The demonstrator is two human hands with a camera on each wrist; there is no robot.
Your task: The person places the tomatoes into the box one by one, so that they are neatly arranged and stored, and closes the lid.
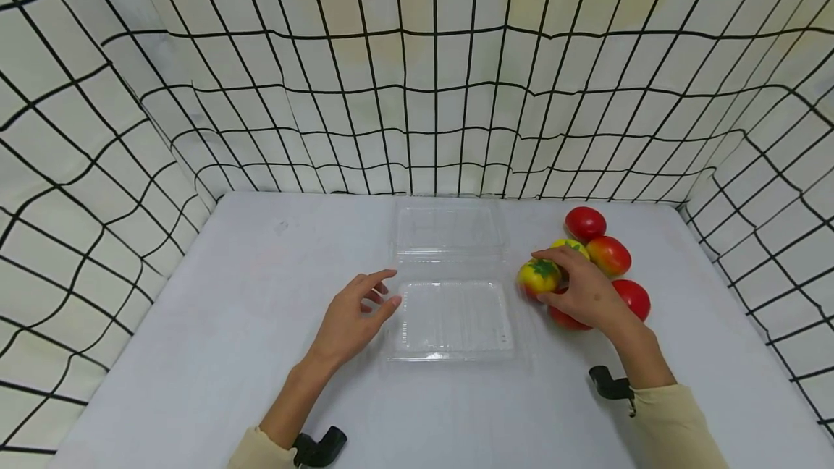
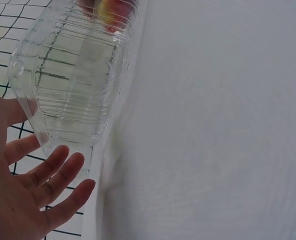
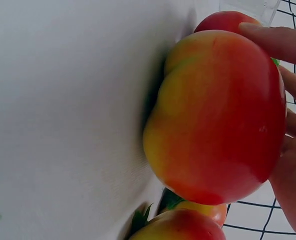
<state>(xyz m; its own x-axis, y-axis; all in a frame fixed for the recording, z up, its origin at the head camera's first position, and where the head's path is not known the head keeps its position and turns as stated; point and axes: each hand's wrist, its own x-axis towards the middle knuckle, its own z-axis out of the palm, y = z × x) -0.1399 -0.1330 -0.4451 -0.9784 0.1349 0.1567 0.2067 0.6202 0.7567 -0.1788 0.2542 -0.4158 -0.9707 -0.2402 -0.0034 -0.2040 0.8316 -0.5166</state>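
Note:
My right hand [image 1: 583, 292] holds a yellow-and-red tomato [image 1: 538, 277] with a green leafy top, thumb on the near side and fingers over the far side. In the right wrist view that held tomato [image 3: 223, 21] is mostly hidden behind a larger red-orange tomato [image 3: 220, 120], with the thumb on its edge. A hinged clear plastic container [image 1: 456, 359] lies open on the table, its lid half toward the back. Beside its left edge is my left hand [image 1: 352, 320], fingers loosely bent and holding nothing; the left wrist view shows its spread fingers near the container wall [image 2: 77, 115].
Around my right hand are several more tomatoes, among them a red one [image 1: 585, 223] at the back and another red one [image 1: 633, 299] at the right. A white table [image 1: 215, 353] lies below. Black grid netting [image 1: 417, 85] stands behind and on both sides.

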